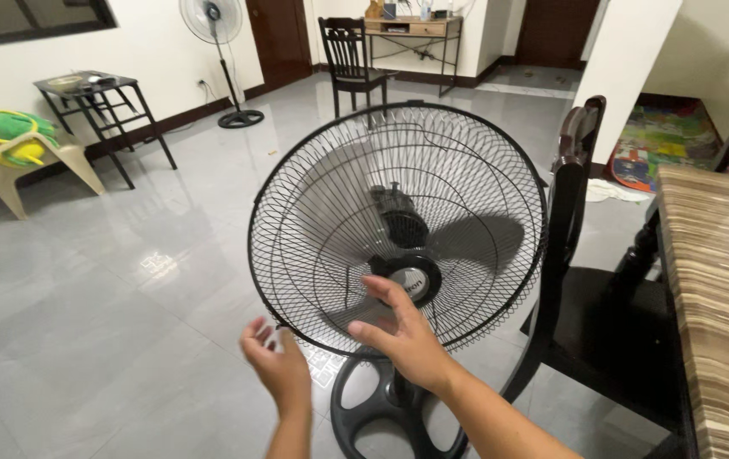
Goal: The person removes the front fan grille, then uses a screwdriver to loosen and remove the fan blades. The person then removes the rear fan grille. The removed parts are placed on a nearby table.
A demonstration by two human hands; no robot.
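Note:
A black stand fan with a round wire grille point(398, 225) tilts up toward me at the centre, its grey blades showing behind the wires. Its round black base point(385, 416) rests on the tiled floor. My right hand point(402, 333) lies on the lower front of the grille just below the hub badge, fingers spread. My left hand point(277, 361) hovers at the grille's lower left rim, fingers curled and apart, holding nothing.
A dark wooden chair point(577, 255) stands right behind the fan, beside a striped wooden table point(717, 289). Farther off are a second stand fan point(215, 51), a black side table point(96, 106), a plastic chair point(20, 157), another chair and a desk point(411, 34).

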